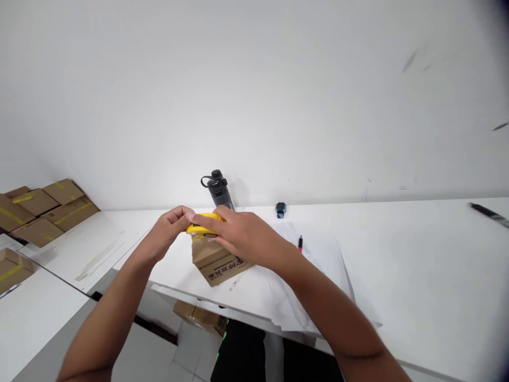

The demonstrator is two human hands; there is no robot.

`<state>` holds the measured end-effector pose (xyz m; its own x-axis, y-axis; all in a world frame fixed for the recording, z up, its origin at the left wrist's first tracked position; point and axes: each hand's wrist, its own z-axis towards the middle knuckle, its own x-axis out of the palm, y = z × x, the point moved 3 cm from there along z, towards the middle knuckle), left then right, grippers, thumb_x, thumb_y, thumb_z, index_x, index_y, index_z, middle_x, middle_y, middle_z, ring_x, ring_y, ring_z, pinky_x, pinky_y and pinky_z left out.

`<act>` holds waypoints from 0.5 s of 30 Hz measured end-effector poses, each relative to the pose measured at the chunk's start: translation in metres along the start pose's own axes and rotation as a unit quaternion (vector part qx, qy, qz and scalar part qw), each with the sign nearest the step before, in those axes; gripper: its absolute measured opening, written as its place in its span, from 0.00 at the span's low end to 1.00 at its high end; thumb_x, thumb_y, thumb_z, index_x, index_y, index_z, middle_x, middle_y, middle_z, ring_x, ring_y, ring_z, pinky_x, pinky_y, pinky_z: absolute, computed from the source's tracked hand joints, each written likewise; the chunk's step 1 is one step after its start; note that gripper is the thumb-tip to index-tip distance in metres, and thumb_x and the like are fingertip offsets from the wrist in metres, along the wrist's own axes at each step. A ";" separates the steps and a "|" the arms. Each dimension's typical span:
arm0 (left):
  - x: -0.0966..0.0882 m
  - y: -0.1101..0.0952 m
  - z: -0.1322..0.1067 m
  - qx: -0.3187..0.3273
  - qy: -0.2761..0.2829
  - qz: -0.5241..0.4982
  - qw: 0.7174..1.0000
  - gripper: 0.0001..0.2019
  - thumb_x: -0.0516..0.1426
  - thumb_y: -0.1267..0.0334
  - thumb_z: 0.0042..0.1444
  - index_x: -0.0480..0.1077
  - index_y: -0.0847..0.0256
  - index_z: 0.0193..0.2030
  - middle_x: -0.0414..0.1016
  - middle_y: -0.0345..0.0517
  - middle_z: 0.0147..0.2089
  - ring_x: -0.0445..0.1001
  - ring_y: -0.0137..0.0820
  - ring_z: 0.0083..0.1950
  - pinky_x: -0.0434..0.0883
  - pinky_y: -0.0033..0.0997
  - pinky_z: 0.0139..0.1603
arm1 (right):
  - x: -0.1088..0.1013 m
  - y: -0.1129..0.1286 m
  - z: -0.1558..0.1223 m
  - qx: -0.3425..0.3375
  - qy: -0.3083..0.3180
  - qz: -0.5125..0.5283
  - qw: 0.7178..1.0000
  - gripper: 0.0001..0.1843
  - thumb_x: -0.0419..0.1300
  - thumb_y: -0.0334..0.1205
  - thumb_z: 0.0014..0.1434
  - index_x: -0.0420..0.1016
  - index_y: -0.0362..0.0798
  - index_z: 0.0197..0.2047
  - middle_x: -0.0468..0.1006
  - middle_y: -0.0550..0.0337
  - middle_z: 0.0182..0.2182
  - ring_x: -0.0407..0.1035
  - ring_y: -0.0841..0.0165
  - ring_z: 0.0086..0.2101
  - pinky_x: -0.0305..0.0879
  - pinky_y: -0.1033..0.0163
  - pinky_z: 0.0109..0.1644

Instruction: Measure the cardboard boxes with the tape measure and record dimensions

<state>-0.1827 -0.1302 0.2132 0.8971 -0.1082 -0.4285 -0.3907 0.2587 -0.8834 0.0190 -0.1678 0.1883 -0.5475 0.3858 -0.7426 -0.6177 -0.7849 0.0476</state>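
Observation:
My right hand (pixel 242 233) is closed around what looks like a roll of yellow tape (pixel 204 225), just above a small cardboard box (pixel 222 265). The fingers of my left hand (pixel 173 225) are pinched together at the roll's left edge. Whether they grip the roll or a loose tape end is too small to tell. The box stands on the white table (pixel 417 265), with dark printing on its front and a yellow strip near its upper left corner. My right hand hides part of the box top.
A dark water bottle (pixel 220 191) stands behind my hands. A watch (pixel 280 209) lies by the wall. Papers (pixel 318 260) with a pen (pixel 300 243) are to the right, a black marker (pixel 489 213) farther right. Taped boxes (pixel 43 212) are stacked left; more boxes (pixel 199 317) sit below the table.

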 end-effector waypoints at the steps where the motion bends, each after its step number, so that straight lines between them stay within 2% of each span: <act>1: -0.004 0.004 0.000 -0.011 0.016 0.007 1.000 0.19 0.64 0.45 0.53 0.73 0.61 0.35 0.73 0.42 0.30 0.67 0.29 0.31 0.66 0.27 0.34 | 0.002 0.001 0.000 -0.005 0.004 0.002 1.000 0.28 0.55 0.39 0.68 0.55 0.63 0.69 0.70 0.61 0.40 0.56 0.76 0.23 0.51 0.69 0.26; 4: -0.010 0.011 -0.003 -0.024 0.033 0.026 0.999 0.19 0.63 0.44 0.53 0.74 0.61 0.37 0.74 0.43 0.32 0.66 0.28 0.30 0.65 0.27 0.33 | 0.004 0.000 0.000 -0.010 0.017 0.012 1.000 0.28 0.56 0.37 0.67 0.57 0.63 0.68 0.69 0.61 0.39 0.57 0.75 0.23 0.50 0.69 0.26; 9: -0.008 0.008 -0.008 -0.033 -0.001 0.052 0.998 0.20 0.68 0.50 0.48 0.73 0.59 0.43 0.72 0.40 0.30 0.66 0.29 0.31 0.65 0.27 0.34 | 0.002 -0.010 -0.004 0.019 0.033 0.050 0.998 0.28 0.55 0.35 0.67 0.59 0.64 0.67 0.70 0.60 0.40 0.59 0.76 0.24 0.52 0.68 0.27; 13: -0.006 0.004 -0.012 -0.035 -0.007 0.005 0.999 0.24 0.69 0.53 0.47 0.70 0.56 0.49 0.70 0.38 0.30 0.69 0.30 0.34 0.67 0.30 0.38 | -0.008 -0.026 -0.011 0.053 0.038 0.068 0.996 0.29 0.52 0.31 0.67 0.62 0.67 0.67 0.71 0.59 0.44 0.66 0.73 0.30 0.58 0.67 0.32; 15: -0.012 0.008 -0.011 -0.032 -0.046 -0.026 0.998 0.23 0.68 0.50 0.48 0.70 0.56 0.47 0.66 0.35 0.28 0.65 0.27 0.31 0.67 0.31 0.39 | -0.017 -0.038 -0.017 0.091 0.031 0.065 0.993 0.29 0.52 0.31 0.67 0.64 0.67 0.66 0.72 0.58 0.46 0.68 0.71 0.32 0.60 0.66 0.34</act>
<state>-0.1988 -0.1372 0.2094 0.9306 -0.0302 -0.3649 -0.3528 0.1922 -0.9157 0.0614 -0.1526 0.1874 -0.5971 0.2512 -0.7618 -0.6388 -0.7233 0.2622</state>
